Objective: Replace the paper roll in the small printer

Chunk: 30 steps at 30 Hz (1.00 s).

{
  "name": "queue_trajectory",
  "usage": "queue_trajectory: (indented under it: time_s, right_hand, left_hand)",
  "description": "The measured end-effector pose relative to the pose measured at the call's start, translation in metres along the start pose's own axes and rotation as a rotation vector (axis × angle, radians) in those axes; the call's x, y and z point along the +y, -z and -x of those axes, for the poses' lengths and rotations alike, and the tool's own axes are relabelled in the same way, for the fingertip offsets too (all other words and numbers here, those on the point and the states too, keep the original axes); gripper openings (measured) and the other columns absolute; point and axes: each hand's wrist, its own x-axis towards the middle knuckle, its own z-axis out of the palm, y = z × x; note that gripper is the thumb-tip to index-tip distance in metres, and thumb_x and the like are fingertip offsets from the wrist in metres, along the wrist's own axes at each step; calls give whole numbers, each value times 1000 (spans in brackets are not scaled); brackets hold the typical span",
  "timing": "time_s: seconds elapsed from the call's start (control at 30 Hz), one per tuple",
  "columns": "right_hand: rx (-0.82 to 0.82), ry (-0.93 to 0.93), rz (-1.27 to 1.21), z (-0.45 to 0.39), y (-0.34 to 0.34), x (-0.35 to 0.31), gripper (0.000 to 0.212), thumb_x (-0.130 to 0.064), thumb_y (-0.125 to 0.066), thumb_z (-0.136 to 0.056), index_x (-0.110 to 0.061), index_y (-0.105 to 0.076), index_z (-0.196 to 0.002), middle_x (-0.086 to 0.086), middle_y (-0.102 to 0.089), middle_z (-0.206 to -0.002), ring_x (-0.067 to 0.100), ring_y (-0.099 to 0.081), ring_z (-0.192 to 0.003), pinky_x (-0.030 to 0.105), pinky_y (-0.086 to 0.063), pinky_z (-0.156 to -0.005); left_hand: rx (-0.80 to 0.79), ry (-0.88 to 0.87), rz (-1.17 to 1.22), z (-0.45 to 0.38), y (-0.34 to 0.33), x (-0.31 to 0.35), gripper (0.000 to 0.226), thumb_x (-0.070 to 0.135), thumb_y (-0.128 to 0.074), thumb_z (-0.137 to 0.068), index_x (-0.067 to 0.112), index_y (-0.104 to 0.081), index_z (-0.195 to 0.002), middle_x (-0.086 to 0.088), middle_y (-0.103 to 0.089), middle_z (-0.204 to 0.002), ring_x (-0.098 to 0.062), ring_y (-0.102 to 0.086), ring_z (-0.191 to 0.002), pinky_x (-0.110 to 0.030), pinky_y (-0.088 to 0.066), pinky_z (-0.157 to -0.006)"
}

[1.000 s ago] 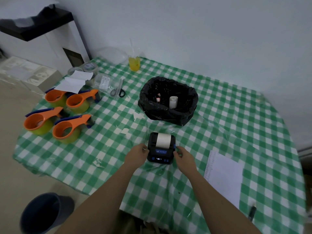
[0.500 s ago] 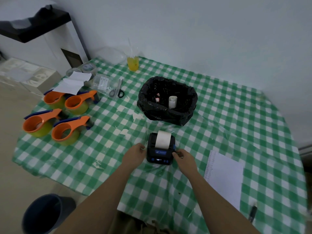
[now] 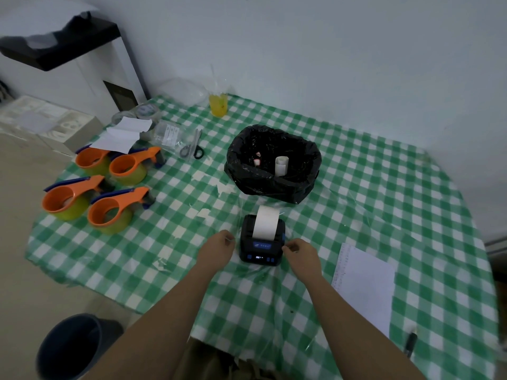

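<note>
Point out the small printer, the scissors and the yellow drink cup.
small printer (image 3: 260, 250): head view, on its dark front panel.
scissors (image 3: 192, 150): head view, on the handle loops.
yellow drink cup (image 3: 218, 105): head view, on its side wall.

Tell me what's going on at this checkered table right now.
A person is working on a small black printer on the green checked tablecloth. The left hand and right hand sit at either side of it, fingers curled near its edges. A strip of white paper feeds out of the top and the display is lit. A used paper roll stands in the black-lined bin behind.
</note>
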Motion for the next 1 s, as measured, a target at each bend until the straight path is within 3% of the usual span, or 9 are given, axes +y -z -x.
queue_trajectory:
  time_s: [0.37,0.5,0.63,1.0]
  right_hand:
    - [19,37,35,6,9,1,17,-14,-56,-88,-9,-66,-99,9,-70,-105,18,-59,-86,28,-45,-75]
    - [21,40,42,8,12,-1,17,-13,-55,-88,-10,-66,-99,8,-69,-105,16,-57,-84,28,-47,-75]
    - [35,57,56,12,15,-5,18,-12,-53,-88,-10,-66,-100,7,-69,-105,15,-57,-84,28,-46,-75]
    - [50,88,57,20,20,-9,20,-10,-51,-89,-8,-66,-102,10,-69,-106,15,-55,-83,27,-44,-75]
  left_hand:
    - [25,-12,-38,3,3,-1,27,24,-45,-95,10,-59,-112,-14,-67,-103,-23,-55,-75,-32,-45,-70]
    - [24,-8,-26,6,5,-2,25,25,-44,-95,11,-58,-111,-7,-61,-88,-23,-55,-72,-32,-44,-68]
    - [14,-1,0,7,7,-2,23,25,-45,-93,12,-58,-108,-11,-71,-93,-23,-54,-65,-34,-46,-66]
    - [64,-45,-29,13,13,2,21,25,-44,-93,14,-59,-101,-13,-72,-90,-21,-53,-60,-31,-45,-61]
